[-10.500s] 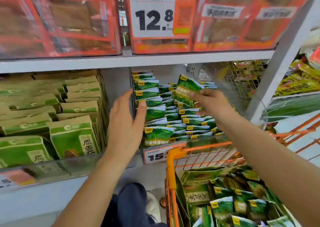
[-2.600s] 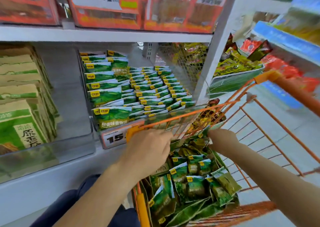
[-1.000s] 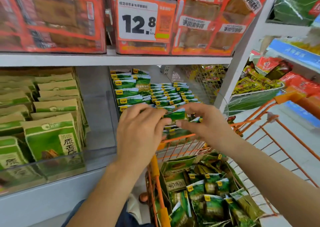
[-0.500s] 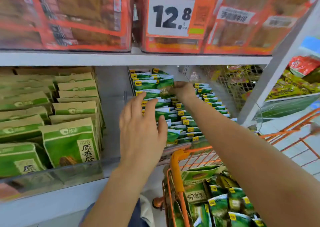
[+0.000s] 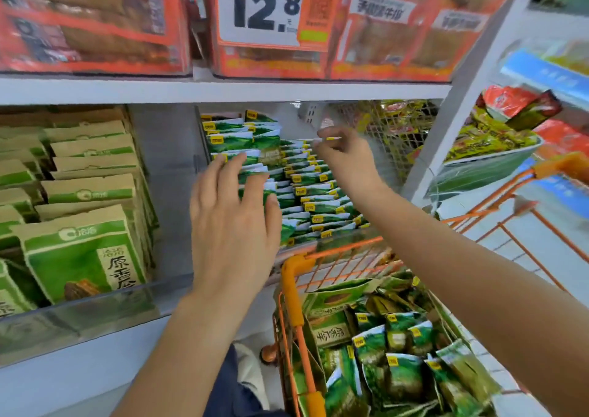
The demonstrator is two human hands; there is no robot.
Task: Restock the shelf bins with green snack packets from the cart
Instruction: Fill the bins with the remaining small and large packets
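Both hands work the bin [image 5: 204,174] — your left hand [image 5: 234,225] presses flat-fingered on its green packets [image 5: 306,190], your right hand [image 5: 345,158] pinches something at the back row (unclear what) — next, reach below the bin into the cart [image 5: 294,292].

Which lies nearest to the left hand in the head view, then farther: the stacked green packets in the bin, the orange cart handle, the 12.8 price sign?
1. Stacked green packets, under the left hand fingertips.
2. Orange cart handle, below and to the right of it.
3. 12.8 price sign, on the upper shelf.
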